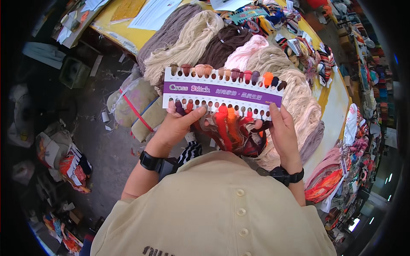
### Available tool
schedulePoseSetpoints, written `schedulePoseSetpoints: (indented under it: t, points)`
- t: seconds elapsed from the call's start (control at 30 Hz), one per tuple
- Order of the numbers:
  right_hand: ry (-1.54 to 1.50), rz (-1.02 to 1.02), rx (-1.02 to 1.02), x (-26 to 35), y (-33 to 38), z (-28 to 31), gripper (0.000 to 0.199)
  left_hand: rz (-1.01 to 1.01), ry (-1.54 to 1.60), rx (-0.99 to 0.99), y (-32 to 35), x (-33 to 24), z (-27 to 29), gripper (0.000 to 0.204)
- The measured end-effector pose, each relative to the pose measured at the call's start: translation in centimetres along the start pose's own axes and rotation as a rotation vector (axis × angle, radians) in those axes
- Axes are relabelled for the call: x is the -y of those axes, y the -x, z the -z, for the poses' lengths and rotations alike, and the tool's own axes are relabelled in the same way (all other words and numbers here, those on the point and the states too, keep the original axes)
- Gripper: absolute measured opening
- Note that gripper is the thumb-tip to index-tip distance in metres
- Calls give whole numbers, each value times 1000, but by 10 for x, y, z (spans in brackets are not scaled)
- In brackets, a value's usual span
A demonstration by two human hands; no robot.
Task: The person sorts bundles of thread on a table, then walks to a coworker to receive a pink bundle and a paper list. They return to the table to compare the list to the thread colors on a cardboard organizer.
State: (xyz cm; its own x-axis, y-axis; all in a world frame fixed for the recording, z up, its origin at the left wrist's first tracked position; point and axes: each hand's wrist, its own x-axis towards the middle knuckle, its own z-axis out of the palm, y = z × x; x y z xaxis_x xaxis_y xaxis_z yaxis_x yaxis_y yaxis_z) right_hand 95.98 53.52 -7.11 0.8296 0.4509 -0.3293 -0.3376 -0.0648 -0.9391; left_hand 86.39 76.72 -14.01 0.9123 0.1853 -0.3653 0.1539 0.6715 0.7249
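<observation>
Held level in front of my chest is a white and purple thread organizer card point(224, 90), with embroidery threads looped through holes along its two long edges. My left hand point(181, 123) grips its lower left edge, thumb on the front. At the lower right corner my right hand point(282, 130) pinches it the same way, thumb on top. Fingers behind the card are partly hidden. Red, orange and dark thread tails point(230, 132) hang below it between my hands. Just beyond lie big yarn hanks: cream point(185, 45), dark brown point(226, 45), pink point(247, 49) and pale peach point(303, 100).
The hanks rest on a yellow table point(106, 21) with papers point(154, 13) at its far side. Small multicoloured thread bundles point(301, 51) lie at the right. A strapped bale point(136, 102) stands on the floor at left, near a green crate point(74, 72). More thread bundles point(326, 179) hang at right.
</observation>
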Motion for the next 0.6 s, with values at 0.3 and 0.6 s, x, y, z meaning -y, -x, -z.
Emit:
schedulePoseSetpoints:
  t: [0.3, 0.6]
  points:
    - [15, 15, -36, 0, -5, -30, 31, 54, -58, 57, -8, -16, 28, 39]
    - [65, 37, -24, -2, -7, -30, 32, 19, -25, 27, -3, -18, 23, 25]
